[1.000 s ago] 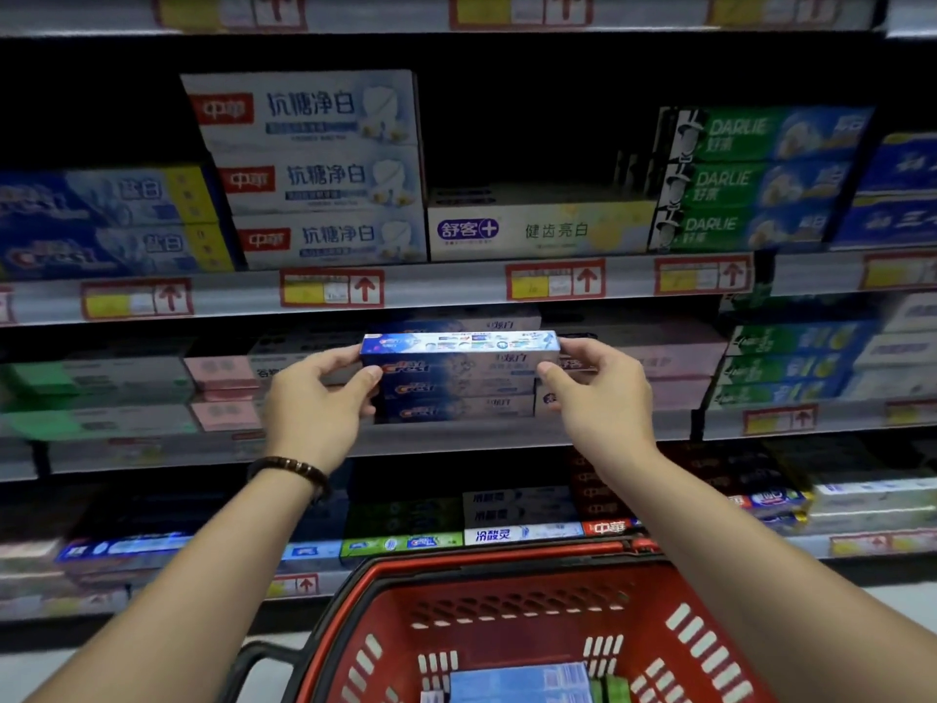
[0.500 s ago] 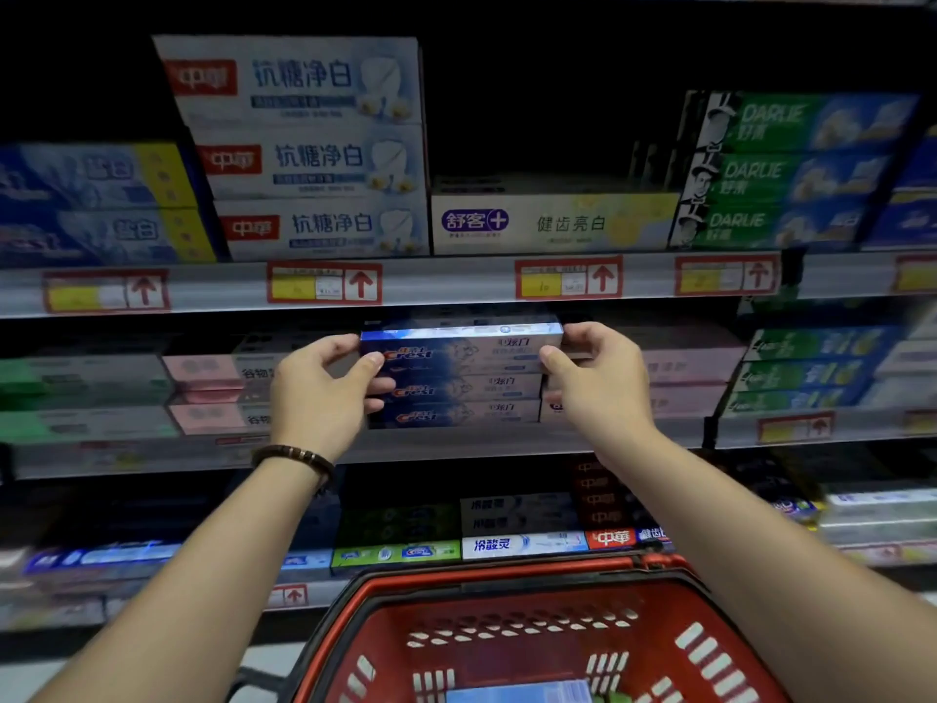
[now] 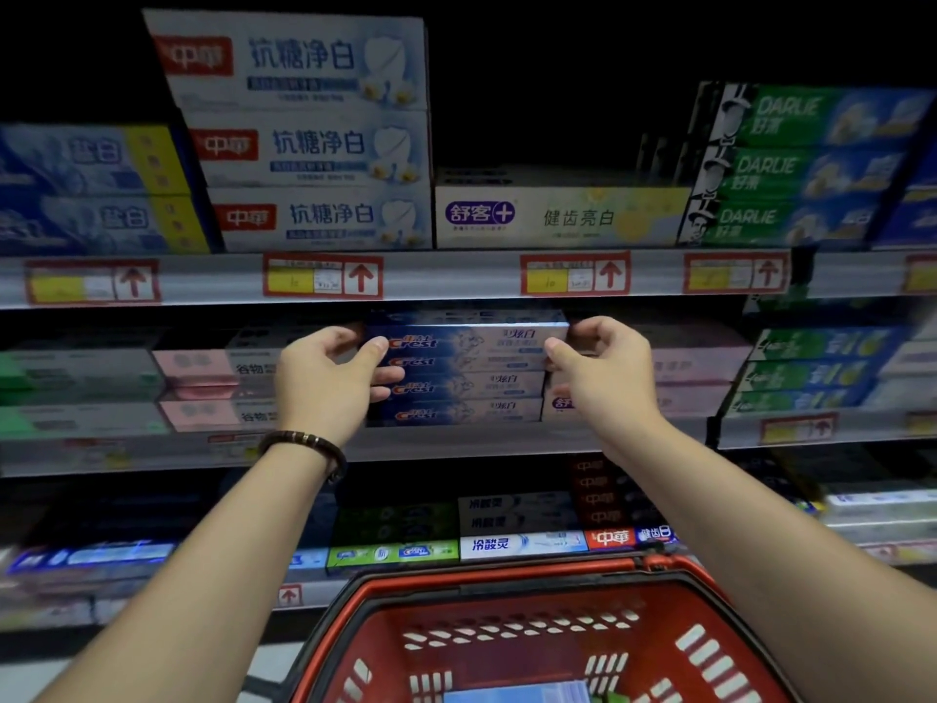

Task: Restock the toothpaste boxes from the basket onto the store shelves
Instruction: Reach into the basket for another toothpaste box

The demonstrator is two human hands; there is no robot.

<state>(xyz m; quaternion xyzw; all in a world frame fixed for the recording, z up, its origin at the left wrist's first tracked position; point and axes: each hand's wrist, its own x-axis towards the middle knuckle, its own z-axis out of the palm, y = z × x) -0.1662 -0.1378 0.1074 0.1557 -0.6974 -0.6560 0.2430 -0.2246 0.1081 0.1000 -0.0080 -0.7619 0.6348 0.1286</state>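
A blue Crest toothpaste box lies on top of a stack of matching Crest boxes on the middle shelf. My left hand pinches the box's left end, thumb in front and fingers curled behind. At the right end, my right hand grips it the same way. The red basket sits below at the frame's bottom, with another blue box showing inside it.
The upper shelf holds white, blue and green Darlie boxes above red price tags. Pink and green boxes flank the Crest stack. The lower shelf carries more boxes just behind the basket rim. A dark gap opens above the single white box at upper centre.
Both hands have pushed the Crest box up and back into the shelf, onto the stack. The view has moved closer to the shelves and the basket has dropped lower in frame.
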